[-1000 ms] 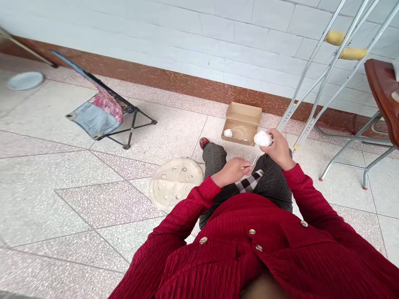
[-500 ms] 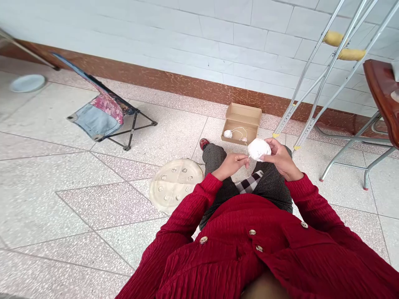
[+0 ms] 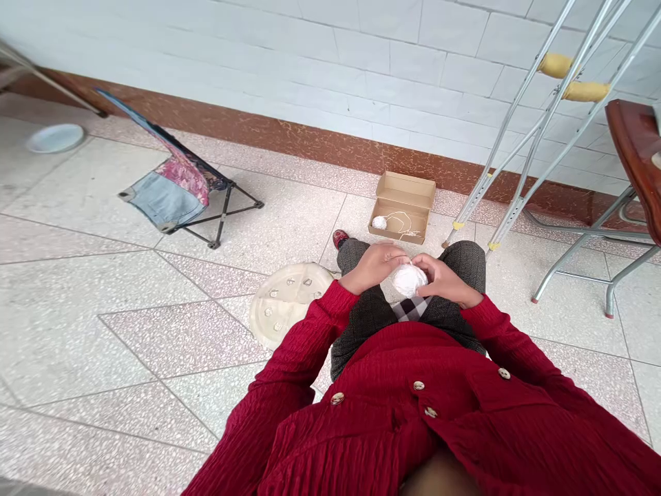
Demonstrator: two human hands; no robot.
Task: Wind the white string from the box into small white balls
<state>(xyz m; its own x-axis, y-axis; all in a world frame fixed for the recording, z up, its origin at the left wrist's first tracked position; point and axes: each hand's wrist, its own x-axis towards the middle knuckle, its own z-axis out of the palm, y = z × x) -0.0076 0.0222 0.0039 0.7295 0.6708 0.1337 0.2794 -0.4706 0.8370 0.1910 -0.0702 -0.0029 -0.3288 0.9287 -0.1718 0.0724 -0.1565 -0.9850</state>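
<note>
What seems a brown chair stands near white wall.

Wound white yarn ball
Rounded body; gripped at one side by the right hand, with the left hand at its upper edge.

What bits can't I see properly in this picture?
All in the head view:
- Part of the white ball: covered by the right hand.
- Any thread between the left hand's fingertips: too small to tell.
- One side of the round cream disc: behind the left sleeve.
- The crutches' tops: cut off by the top edge.
- The rest of the brown chair: cut off by the right edge.
</note>
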